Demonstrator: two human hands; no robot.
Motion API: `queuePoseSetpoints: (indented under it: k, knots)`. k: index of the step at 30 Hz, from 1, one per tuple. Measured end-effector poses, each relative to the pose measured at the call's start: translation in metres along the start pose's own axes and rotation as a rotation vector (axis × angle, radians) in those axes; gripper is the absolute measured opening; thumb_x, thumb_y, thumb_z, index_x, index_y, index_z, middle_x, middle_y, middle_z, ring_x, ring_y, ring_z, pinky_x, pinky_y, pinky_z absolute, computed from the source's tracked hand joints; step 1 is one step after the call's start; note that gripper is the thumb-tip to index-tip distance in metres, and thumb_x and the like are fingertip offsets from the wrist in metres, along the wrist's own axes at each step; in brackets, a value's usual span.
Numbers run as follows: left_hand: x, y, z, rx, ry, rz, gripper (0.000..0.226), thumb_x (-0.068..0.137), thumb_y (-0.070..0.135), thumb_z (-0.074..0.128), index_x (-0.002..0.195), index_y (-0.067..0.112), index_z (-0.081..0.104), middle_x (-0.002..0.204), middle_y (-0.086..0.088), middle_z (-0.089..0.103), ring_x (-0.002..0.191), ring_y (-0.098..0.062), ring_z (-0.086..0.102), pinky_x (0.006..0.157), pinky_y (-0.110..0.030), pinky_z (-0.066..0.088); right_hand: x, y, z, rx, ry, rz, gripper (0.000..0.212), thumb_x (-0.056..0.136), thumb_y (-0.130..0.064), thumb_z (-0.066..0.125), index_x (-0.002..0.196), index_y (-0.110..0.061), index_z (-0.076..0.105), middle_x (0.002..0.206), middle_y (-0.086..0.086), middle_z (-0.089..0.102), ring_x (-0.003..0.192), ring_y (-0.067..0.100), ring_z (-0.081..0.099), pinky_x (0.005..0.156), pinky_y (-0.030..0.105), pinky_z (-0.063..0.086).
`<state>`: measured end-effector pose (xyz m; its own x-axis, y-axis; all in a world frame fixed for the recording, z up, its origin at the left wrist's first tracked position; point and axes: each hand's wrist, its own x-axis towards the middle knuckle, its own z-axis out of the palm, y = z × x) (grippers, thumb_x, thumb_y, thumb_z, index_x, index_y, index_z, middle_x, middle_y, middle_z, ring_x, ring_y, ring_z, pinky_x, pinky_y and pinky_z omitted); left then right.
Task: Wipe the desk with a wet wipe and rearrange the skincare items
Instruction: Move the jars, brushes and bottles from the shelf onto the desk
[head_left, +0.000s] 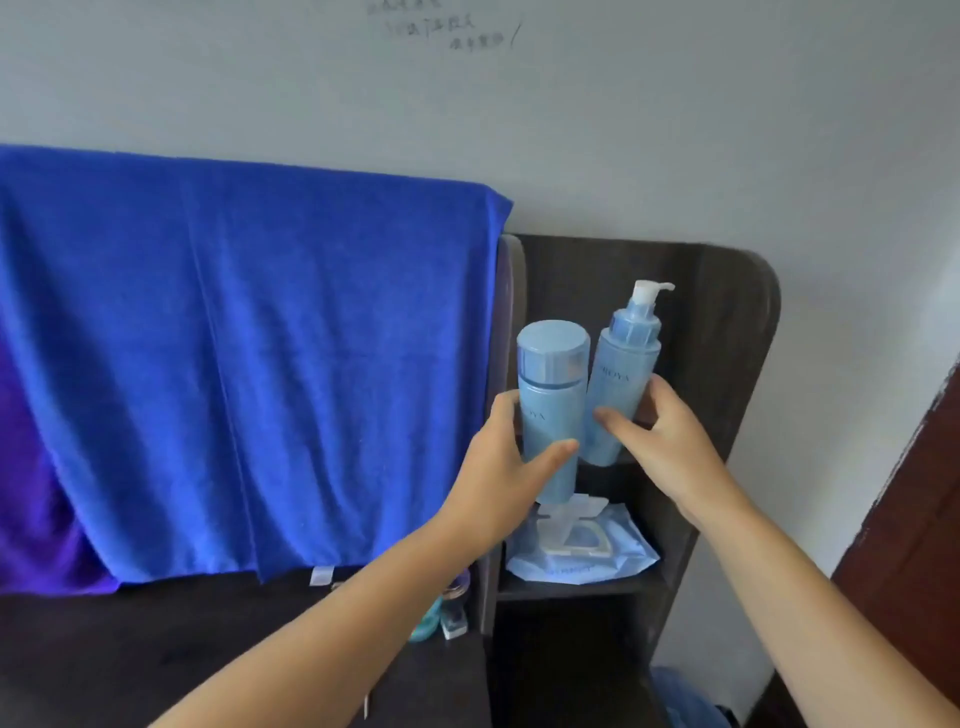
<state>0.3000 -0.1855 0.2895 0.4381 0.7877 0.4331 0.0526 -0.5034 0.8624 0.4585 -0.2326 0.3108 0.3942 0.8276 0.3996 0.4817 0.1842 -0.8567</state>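
Note:
My left hand (501, 467) grips a light blue capped bottle (551, 400), held upright in front of the dark wooden shelf unit (727, 332). My right hand (660, 431) grips a light blue pump bottle (621, 384) with a white pump head, tilted slightly right. Both bottles are raised side by side, almost touching. Below them a blue wet-wipe pack (613, 558) lies on the shelf board with its lid flap open and a white wipe sticking up.
A big blue towel (249, 364) hangs over the left, its lower edge reaching the dark desk (156, 654). Small items, a teal container (431, 621) among them, stand at the desk's back corner. A brown door (914, 519) is at the right. A blue bag (685, 701) lies low.

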Motion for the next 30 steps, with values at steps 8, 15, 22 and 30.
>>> queuePoseSetpoints:
  k: [8,15,22,30]
  knots:
    - [-0.125,-0.055,-0.178,0.182,0.2,-0.247,0.039,0.079,0.022,0.07,0.108,0.015,0.045,0.107,0.0,0.06,0.101,-0.013,0.056,0.085,-0.026,0.045,-0.101,-0.04,0.182,0.087,-0.23,0.084,0.034,0.081,-0.022,0.069,0.109,-0.026,0.05,0.111,-0.002,0.064,0.103,0.014,0.06,0.089,0.031,0.047]
    - [-0.178,-0.117,-0.257,0.228,0.181,-0.452,0.05,0.08,0.018,0.068,0.123,0.019,0.043,0.111,0.002,0.059,0.1,-0.016,0.057,0.08,-0.026,0.044,-0.137,-0.015,0.267,-0.015,-0.341,0.228,0.038,0.081,-0.018,0.068,0.116,-0.019,0.051,0.105,-0.004,0.059,0.093,0.009,0.054,0.069,0.013,0.04]
    - [-0.177,-0.209,-0.271,0.228,0.129,-0.672,0.04,0.077,0.014,0.071,0.107,0.013,0.046,0.104,-0.005,0.06,0.096,-0.021,0.059,0.076,-0.028,0.045,-0.133,0.055,0.335,-0.135,-0.389,0.345,0.033,0.08,-0.01,0.067,0.108,-0.013,0.05,0.096,0.002,0.06,0.085,0.016,0.059,0.056,0.011,0.042]
    - [-0.135,-0.289,-0.272,0.197,0.112,-0.739,0.041,0.078,0.009,0.066,0.104,0.024,0.038,0.098,0.001,0.057,0.088,-0.017,0.055,0.067,-0.02,0.045,-0.108,0.126,0.42,-0.188,-0.277,0.371,0.036,0.075,-0.003,0.069,0.104,-0.008,0.05,0.094,0.005,0.058,0.087,0.02,0.057,0.067,0.005,0.039]
